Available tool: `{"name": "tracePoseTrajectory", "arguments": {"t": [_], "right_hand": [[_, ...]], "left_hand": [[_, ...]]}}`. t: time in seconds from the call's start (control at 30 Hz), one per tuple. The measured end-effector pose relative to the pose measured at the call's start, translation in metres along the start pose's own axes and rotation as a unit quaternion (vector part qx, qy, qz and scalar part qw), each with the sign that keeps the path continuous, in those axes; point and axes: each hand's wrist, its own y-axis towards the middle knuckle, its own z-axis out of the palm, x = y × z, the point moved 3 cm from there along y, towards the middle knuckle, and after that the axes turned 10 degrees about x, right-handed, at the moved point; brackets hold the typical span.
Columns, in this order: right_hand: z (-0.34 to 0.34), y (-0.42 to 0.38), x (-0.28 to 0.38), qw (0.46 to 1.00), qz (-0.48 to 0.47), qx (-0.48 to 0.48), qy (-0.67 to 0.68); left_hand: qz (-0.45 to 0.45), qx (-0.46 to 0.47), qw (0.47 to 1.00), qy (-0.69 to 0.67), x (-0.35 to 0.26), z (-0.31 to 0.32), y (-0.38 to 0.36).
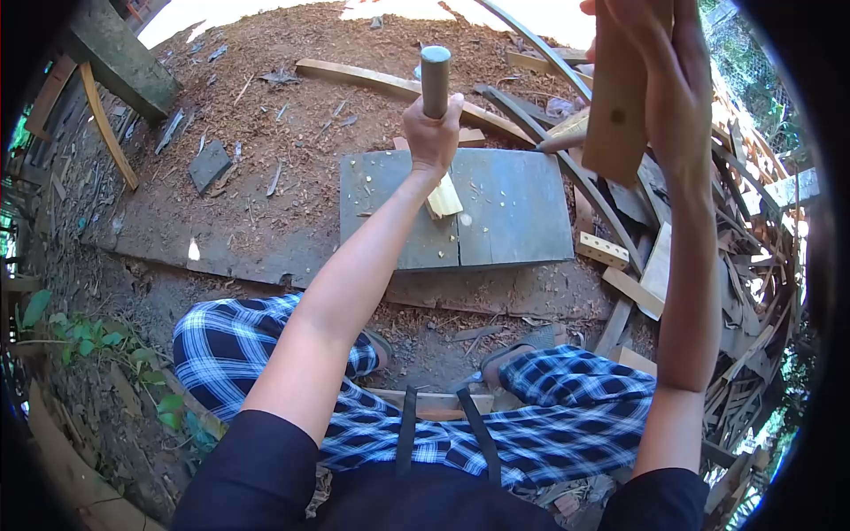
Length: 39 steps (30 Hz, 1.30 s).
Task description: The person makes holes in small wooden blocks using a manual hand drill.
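Observation:
My left hand [431, 134] is closed round a thick grey cylinder [435, 84] that stands upright with its flat round top showing. Its lower end is hidden behind the fist and wrist. Under that wrist, a small pale wood piece [444, 198] lies on a low grey bench block [518, 208], with wood chips scattered about. Raised high at the upper right, my right hand [677, 97] grips a flat brown wooden board [616, 115] with a dark round spot. The top of the board runs out of view.
A long curved timber strip [381, 81] lies on the chip-covered ground beyond the bench. Scrap wood [744, 257] is heaped to the right, near a small block with holes [604, 250]. A concrete post [119, 57] stands far left; green plants [84, 336] grow nearer.

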Motion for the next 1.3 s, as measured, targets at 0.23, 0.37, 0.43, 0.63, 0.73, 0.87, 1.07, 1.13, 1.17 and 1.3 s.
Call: {"name": "tracePoseTrajectory", "arguments": {"t": [0.23,0.37,0.43,0.63,0.73,0.87,1.07,1.13,1.17,1.3], "right_hand": [[0.040,-0.011,-0.010,0.921,0.184,0.152,-0.309],[0.000,0.007,0.064,0.963,0.236,0.132,-0.001],[-0.006,0.014,0.074,0.997,-0.031,0.047,0.058],[0.039,0.001,0.010,0.886,0.272,0.261,-0.269],[0.028,-0.013,0.000,0.929,0.248,0.267,-0.066],[0.079,-0.079,-0.085,0.954,0.281,-0.009,-0.102],[0.154,-0.164,-0.164,0.869,0.403,0.126,-0.259],[0.168,-0.165,-0.169,0.869,0.401,0.127,-0.259],[0.175,-0.155,-0.164,0.894,0.283,0.033,-0.346],[0.230,-0.118,-0.127,0.899,0.258,-0.010,-0.353]], "left_hand": [[0.039,0.020,0.999,0.026,-0.015,0.016,-0.011],[0.006,0.028,1.000,-0.010,0.002,0.010,-0.004],[-0.002,0.034,0.999,-0.011,0.003,0.010,-0.006],[0.004,0.045,0.999,0.002,-0.002,0.007,-0.005],[0.000,0.046,0.999,0.002,-0.005,0.014,-0.005],[-0.026,0.043,0.999,-0.009,-0.004,0.007,-0.012],[-0.011,0.043,0.999,0.002,-0.005,0.010,-0.009],[-0.013,0.042,0.999,0.001,-0.003,0.007,-0.010],[-0.005,0.039,0.999,-0.010,-0.003,0.008,-0.008],[0.002,0.050,0.999,-0.021,0.002,0.011,-0.006]]}}
